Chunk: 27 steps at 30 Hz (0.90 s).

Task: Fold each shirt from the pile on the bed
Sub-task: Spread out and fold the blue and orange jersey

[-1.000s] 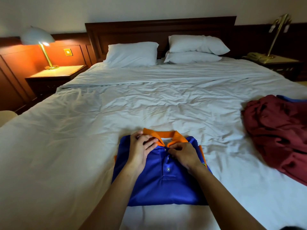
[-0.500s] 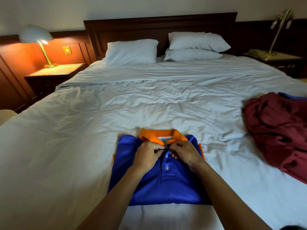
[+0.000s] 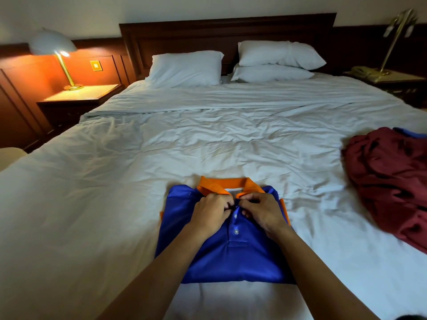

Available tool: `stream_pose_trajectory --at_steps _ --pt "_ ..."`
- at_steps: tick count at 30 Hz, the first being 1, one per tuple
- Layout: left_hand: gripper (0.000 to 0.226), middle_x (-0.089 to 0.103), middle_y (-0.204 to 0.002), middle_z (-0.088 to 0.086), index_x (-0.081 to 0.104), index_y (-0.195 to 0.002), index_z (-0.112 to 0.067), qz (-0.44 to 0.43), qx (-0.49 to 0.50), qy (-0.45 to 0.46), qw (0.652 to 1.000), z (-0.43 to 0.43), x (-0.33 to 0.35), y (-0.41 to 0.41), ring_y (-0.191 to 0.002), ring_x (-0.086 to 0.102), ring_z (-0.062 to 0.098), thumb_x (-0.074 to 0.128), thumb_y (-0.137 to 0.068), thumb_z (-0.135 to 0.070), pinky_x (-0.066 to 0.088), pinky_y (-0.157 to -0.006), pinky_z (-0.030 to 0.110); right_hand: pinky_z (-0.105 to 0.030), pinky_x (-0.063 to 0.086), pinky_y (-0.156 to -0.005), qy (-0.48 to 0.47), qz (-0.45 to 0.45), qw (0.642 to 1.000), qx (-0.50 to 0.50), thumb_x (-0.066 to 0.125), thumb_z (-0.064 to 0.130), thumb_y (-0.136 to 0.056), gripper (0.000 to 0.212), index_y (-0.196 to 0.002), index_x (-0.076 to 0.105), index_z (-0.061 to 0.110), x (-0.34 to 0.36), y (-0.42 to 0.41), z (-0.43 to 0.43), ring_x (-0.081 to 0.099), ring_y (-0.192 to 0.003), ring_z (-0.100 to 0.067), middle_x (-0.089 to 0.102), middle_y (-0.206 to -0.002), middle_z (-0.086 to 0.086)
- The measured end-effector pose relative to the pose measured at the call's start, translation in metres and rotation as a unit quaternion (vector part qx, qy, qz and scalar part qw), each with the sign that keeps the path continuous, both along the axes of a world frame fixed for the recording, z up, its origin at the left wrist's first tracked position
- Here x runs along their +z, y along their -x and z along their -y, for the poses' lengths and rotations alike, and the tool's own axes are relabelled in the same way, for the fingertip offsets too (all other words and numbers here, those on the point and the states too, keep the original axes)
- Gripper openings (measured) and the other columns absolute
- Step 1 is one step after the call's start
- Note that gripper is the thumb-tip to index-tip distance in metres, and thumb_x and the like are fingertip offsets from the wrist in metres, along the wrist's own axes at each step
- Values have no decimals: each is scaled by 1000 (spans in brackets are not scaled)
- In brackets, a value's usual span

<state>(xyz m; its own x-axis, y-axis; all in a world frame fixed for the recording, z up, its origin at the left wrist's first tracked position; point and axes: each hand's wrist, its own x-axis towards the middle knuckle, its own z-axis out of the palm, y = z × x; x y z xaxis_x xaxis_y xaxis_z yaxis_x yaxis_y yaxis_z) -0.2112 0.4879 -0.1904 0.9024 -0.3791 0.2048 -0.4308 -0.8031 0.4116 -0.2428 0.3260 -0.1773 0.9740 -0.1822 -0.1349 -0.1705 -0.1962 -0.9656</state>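
A folded royal-blue polo shirt (image 3: 221, 257) with an orange knit collar (image 3: 215, 188) lies flat on the near middle of the bed, just in front of the person. Its collar end points away toward the headboard (image 3: 226, 28) and its folded lower edge is nearest the person, so the white-buttoned placket (image 3: 235, 225) runs straight along the near-to-far line. Orange sleeve trim shows at both side edges. The left hand (image 3: 211, 212) and right hand (image 3: 261, 211) meet just under the collar, fingers curled, each pinching the placket fabric at the topmost button, knuckles almost touching. The shirt rests on a wrinkled white bed sheet (image 3: 161, 146). Well apart at the right edge sits a crumpled maroon garment (image 3: 390, 179), with a strip of blue cloth (image 3: 413, 132) showing behind it. At the head of the bed are three white pillows (image 3: 184, 68), two of them stacked on the right. To the left, a lit brass lamp (image 3: 54, 45) with a pale shade stands on a dark wooden nightstand (image 3: 80, 95); to the right, an unlit brass lamp (image 3: 397, 38) and a telephone (image 3: 362, 71) share another.
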Motion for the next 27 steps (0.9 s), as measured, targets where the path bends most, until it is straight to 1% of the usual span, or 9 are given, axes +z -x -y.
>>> stream_pose_trajectory --at_steps 4,8,12,14,18,21,23,25,27 --pt "18 70 -102 -11 69 -103 -30 -9 -18 -2 1000 -1 -1 -3 -95 65 12 66 -92 -16 54 -77 31 -16 49 -59 32 10 999 -22 67 8 -87 7 -86 72 13 -1 1 -2 60 -55 -6 70 -66 -5" --pt "16 71 -96 -11 71 -96 -29 -21 -37 21 999 -4 -3 -5 -90 66 8 69 -89 -14 56 -76 30 -10 46 -55 76 12 997 -23 66 16 -87 8 -84 72 12 -2 2 -3 62 -57 -5 72 -68 -5" --pt "17 70 -89 -14 70 -90 -27 -25 -43 75 996 -9 -9 -4 -84 64 0 71 -86 -11 57 -78 29 -18 46 -64 58 -35 998 11 59 21 -92 23 -83 72 4 1 -1 2 59 -55 -7 69 -65 -4" --pt "18 69 -89 -16 70 -89 -26 -15 -38 94 995 -10 -11 -3 -84 64 -2 70 -87 -8 56 -79 27 -18 46 -63 53 -49 997 30 57 23 -94 29 -83 71 1 4 -3 3 58 -55 -7 68 -65 -3" --pt "16 69 -90 -15 69 -93 -23 2 -36 100 994 -9 -12 0 -84 63 0 68 -89 -8 55 -78 25 -14 45 -55 44 -32 998 19 57 23 -94 28 -81 71 3 2 -5 -1 56 -55 -5 66 -65 1" --pt "11 71 -88 -13 71 -90 -20 -15 -28 147 989 -9 -12 -1 -84 65 2 69 -88 -9 55 -79 24 -19 45 -60 58 -5 998 -18 62 23 -90 25 -75 72 5 -2 -7 -5 55 -57 -6 66 -62 4" --pt "9 73 -88 -12 73 -86 -18 -67 2 235 970 -9 -10 -2 -87 67 1 73 -87 -9 53 -83 20 -15 41 -57 84 13 996 -26 64 23 -87 23 -68 72 11 -3 -8 -9 52 -54 -2 64 -58 7" --pt "9 75 -91 -9 74 -85 -18 -130 44 341 930 -10 -8 -2 -92 68 1 78 -84 -10 51 -87 16 -9 37 -53 112 30 993 -18 65 23 -84 23 -62 69 18 -3 -8 -12 51 -52 2 62 -54 14" --pt "11 76 -92 -4 73 -89 -16 -176 78 417 888 -8 -4 -1 -93 70 6 79 -83 -10 53 -89 20 -9 37 -57 130 39 991 -17 68 24 -82 16 -66 70 22 -4 -9 -14 55 -57 5 65 -59 17"
